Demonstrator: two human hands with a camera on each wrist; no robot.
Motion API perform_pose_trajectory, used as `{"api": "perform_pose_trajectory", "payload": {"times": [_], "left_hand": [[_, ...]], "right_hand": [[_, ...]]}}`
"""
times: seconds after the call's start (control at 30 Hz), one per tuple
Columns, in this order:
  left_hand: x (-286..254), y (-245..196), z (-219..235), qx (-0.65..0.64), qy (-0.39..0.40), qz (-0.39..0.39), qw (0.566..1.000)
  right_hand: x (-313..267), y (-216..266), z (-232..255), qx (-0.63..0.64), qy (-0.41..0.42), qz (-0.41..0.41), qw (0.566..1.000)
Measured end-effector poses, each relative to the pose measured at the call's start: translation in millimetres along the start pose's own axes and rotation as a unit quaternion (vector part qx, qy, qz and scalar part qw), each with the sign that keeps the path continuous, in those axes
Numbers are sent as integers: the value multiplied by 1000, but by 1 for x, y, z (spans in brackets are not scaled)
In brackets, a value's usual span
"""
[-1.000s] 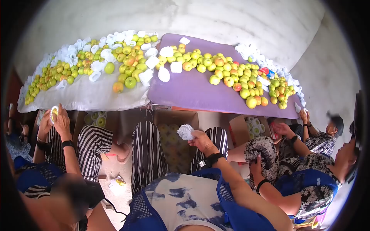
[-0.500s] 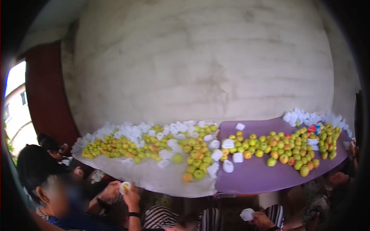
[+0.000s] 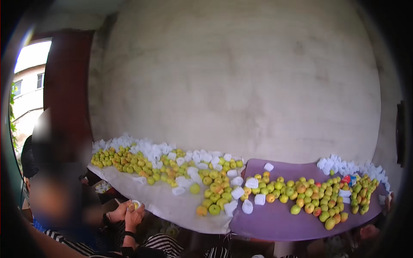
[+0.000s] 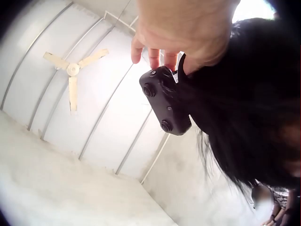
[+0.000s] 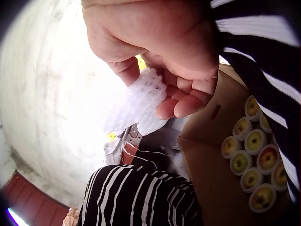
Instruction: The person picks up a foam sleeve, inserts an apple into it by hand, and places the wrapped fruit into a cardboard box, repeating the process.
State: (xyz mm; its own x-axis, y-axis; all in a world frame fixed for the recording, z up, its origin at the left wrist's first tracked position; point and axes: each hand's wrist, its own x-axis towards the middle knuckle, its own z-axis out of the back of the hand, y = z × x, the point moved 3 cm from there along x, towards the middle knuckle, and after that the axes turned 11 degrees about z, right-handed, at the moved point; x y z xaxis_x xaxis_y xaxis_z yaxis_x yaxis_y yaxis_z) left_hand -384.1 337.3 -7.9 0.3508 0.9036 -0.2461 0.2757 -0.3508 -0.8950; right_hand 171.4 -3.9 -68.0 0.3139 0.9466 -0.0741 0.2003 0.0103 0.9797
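Note:
In the left wrist view my left hand is raised beside dark hair, its fairly straight fingers touching the top edge of a black two-lens camera; the thumb is hidden. My right hand pinches a white foam net between thumb and fingers, above a striped trouser leg. Neither of my hands shows in the head view. Many green-yellow apples lie there on a pale cloth and a purple mat, with loose white foam nets among them.
An open carton beside my leg holds apples in foam nets. At the left, another person's hands hold a netted apple. Foam nets are heaped along the wall.
The head view has tilted upward, so more wall shows and my lap has dropped out of view. My right hand, earlier visible with the foam net, has left the head view.

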Motion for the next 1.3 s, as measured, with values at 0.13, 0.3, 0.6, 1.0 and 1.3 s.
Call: {"api": "perform_pose_trajectory", "payload": {"times": [0.13,0.3,0.6,1.0,1.3], "left_hand": [[-3,8,-19,9,-43,-45,998],[-55,-44,-74,65,-150,-244,956],[-253,-137,-311,97,-117,-706,692],[-38,281,-372,188,177,-51,965],[-44,329,-372,130,166,188,959]], "right_hand": [[-8,-20,5,47,-2,-9,999],[12,-47,21,-49,-34,-90,994],[12,-52,21,35,-11,-27,999],[10,-43,-24,275,79,-49,957],[10,-96,1,304,29,-111,946]]}}
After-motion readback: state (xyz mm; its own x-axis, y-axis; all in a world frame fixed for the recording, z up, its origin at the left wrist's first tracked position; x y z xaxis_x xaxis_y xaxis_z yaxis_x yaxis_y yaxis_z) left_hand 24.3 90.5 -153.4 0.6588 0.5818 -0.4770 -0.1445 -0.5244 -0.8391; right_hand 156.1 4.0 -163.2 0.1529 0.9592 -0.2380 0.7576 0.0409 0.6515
